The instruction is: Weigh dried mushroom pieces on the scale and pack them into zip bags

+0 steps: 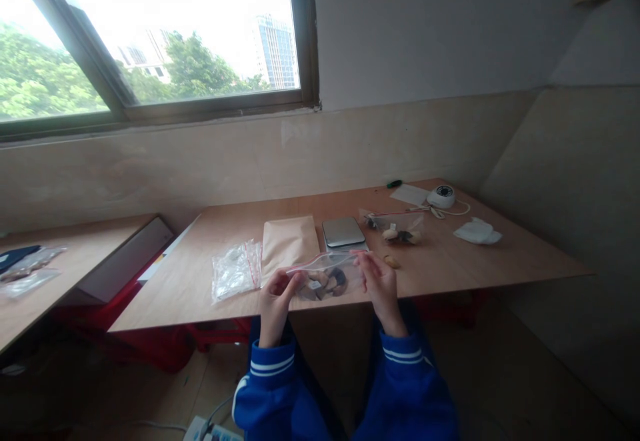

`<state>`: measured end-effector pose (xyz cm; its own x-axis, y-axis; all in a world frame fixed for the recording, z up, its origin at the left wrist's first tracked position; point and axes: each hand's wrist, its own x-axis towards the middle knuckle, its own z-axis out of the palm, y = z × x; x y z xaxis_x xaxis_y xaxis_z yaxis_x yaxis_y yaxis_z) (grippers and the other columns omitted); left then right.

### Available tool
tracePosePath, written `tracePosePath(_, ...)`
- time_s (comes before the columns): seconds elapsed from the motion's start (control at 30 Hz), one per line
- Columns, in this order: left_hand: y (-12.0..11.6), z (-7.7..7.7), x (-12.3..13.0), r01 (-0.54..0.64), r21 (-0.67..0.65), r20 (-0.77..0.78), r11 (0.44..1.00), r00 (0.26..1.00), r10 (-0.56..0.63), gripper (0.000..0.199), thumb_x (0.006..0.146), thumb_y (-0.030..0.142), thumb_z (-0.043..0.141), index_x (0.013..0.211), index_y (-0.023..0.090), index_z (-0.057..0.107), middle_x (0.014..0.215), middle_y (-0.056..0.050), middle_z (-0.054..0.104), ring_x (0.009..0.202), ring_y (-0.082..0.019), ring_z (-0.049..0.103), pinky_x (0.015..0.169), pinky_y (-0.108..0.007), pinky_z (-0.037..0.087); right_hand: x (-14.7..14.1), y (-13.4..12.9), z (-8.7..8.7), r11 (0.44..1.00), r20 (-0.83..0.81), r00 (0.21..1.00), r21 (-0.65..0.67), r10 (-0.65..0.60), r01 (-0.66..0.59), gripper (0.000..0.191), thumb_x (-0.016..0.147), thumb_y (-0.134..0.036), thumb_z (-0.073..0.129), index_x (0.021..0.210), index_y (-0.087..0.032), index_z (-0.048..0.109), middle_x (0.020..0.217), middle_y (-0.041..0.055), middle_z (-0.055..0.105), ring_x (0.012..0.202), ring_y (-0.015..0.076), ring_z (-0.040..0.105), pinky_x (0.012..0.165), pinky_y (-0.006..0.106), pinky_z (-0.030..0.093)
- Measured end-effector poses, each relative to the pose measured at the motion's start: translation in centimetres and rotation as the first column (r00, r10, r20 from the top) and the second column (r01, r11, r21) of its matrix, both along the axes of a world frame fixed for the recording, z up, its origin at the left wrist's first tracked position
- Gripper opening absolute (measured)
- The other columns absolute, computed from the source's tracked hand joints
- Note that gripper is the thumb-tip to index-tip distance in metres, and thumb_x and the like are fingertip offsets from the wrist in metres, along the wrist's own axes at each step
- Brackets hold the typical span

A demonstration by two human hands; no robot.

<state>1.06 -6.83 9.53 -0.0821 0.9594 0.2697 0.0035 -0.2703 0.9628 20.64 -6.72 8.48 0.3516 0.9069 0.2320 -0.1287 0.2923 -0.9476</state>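
Observation:
A clear zip bag (pixel 327 284) with a red seal line hangs between my two hands, with brown and dark pieces and a small white label inside. My left hand (pixel 278 297) pinches its upper left corner. At the upper right end of the seal, my right hand (pixel 379 286) grips the bag with closed fingers. Just behind the bag stands a flat scale (pixel 343 232) with a metal top. A brown paper envelope (pixel 289 241) lies left of the scale. Another filled zip bag (pixel 400 233) rests to the right, near a small tan piece (pixel 391 262).
Clear empty bags (pixel 235 272) lie on the wooden table (pixel 180 281) at left. At right are a crumpled white item (pixel 477 231), a white camera-like device (pixel 441 196) with a cable, a paper sheet (pixel 409 194) and a green object (pixel 395 184). A second table (pixel 100 254) stands far left.

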Motion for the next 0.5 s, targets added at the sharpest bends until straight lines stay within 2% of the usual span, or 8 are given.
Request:
tracePosePath(0.13,-0.06,-0.20,-0.16,-0.016,0.003,0.021,1.000,1.000,0.016,0.017,0.076,0.033,0.070,0.081,0.017,0.069,0.076,-0.002,0.071,0.076,-0.016,0.065,0.068,-0.023,0.051,0.09,-0.11,0.21,1.000,0.034,0.999,-0.003,-0.026,0.026,0.036,0.080,-0.053,0.061,0.081,-0.017,0.068,0.068,0.0009,0.059,0.043,0.0057,0.035,0.033,0.017,0.027)
tracePosePath(0.3,-0.49,0.10,-0.03,0.033,0.043,0.071,0.999,0.997,-0.036,0.016,0.077,0.032,0.069,0.079,0.017,0.065,0.076,-0.001,0.070,0.077,-0.017,0.067,0.070,-0.024,0.051,0.50,-0.54,0.80,0.998,0.071,0.996,0.040,-0.051,0.048,0.034,0.081,-0.050,0.060,0.075,-0.018,0.066,0.071,0.0019,0.062,0.047,0.0074,0.041,0.038,0.018,0.029)
tracePosePath(0.4,-0.55,0.17,0.14,0.032,0.028,0.057,0.999,0.998,-0.034,0.018,0.078,0.034,0.068,0.080,0.017,0.066,0.075,-0.002,0.070,0.074,-0.016,0.066,0.069,-0.025,0.052,0.74,-0.61,0.88,0.996,0.099,0.993,0.065,-0.068,0.062,0.032,0.082,-0.049,0.059,0.077,-0.018,0.067,0.074,0.0027,0.065,0.053,0.0098,0.048,0.042,0.020,0.033)
tracePosePath(0.5,-0.36,0.00,0.26,0.044,-0.007,0.065,0.999,0.997,-0.043,0.022,0.078,0.037,0.067,0.084,0.016,0.067,0.082,-0.005,0.072,0.079,-0.018,0.067,0.072,-0.026,0.052,0.76,-0.50,0.79,0.996,0.100,0.992,0.065,-0.075,0.069,0.034,0.082,-0.050,0.059,0.080,-0.018,0.069,0.077,0.0044,0.068,0.055,0.0119,0.051,0.044,0.021,0.035)
